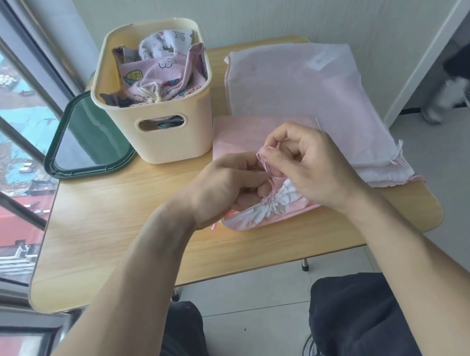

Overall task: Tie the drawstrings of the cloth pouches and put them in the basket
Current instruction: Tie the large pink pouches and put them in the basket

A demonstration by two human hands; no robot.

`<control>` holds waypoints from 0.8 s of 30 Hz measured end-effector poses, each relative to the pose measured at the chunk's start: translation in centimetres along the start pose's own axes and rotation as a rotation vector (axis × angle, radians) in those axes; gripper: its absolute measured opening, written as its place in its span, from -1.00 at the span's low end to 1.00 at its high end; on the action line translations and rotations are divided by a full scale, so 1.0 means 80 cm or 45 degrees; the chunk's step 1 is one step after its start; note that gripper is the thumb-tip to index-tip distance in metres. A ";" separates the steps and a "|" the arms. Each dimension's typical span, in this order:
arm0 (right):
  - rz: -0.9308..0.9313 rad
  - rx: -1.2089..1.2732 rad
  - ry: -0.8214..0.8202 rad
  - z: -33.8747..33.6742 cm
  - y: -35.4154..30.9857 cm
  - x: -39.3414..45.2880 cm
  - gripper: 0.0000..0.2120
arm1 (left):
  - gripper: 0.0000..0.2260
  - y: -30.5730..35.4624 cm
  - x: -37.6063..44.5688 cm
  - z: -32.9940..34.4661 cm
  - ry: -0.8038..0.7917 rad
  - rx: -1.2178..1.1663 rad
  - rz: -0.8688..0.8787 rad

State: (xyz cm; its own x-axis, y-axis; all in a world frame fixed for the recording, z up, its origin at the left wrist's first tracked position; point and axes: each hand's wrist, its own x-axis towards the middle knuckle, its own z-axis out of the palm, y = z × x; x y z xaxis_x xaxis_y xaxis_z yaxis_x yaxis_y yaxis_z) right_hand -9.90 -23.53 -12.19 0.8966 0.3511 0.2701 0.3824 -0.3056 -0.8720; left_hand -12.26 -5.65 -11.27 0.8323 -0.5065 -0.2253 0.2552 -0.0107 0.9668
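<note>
The pink pouch lies near the front edge of the table, right of centre, its mouth already gathered tight. You pinch its pink drawstring with both hands: your left hand curls round the lower strands, your right hand nips the loop between thumb and fingertips. Keep both ends taut as you pass the loop through, then pull evenly so the knot seats against the gathers. Behind, a larger pale pouch waits toward the back right corner; the cream basket at the back left already holds tied pouches.
</note>
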 end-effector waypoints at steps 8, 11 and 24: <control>0.183 -0.036 -0.177 -0.013 -0.006 0.001 -0.77 | -0.82 -0.015 0.012 0.008 0.385 0.116 0.104; 0.262 -0.243 -0.270 -0.019 -0.003 0.000 -0.74 | -0.82 -0.021 0.015 0.014 0.502 0.304 0.158; 0.338 -0.124 -0.320 -0.013 0.007 -0.006 -0.80 | -0.79 -0.017 0.010 0.018 0.726 0.594 0.256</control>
State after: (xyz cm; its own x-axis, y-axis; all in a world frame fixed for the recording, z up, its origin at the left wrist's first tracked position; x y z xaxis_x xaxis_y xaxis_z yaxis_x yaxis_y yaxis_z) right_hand -9.85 -24.76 -12.37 0.8890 0.4511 -0.0792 0.1746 -0.4938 -0.8519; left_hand -12.67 -7.29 -12.62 0.9983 -0.0149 0.0555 -0.0569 -0.3924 0.9180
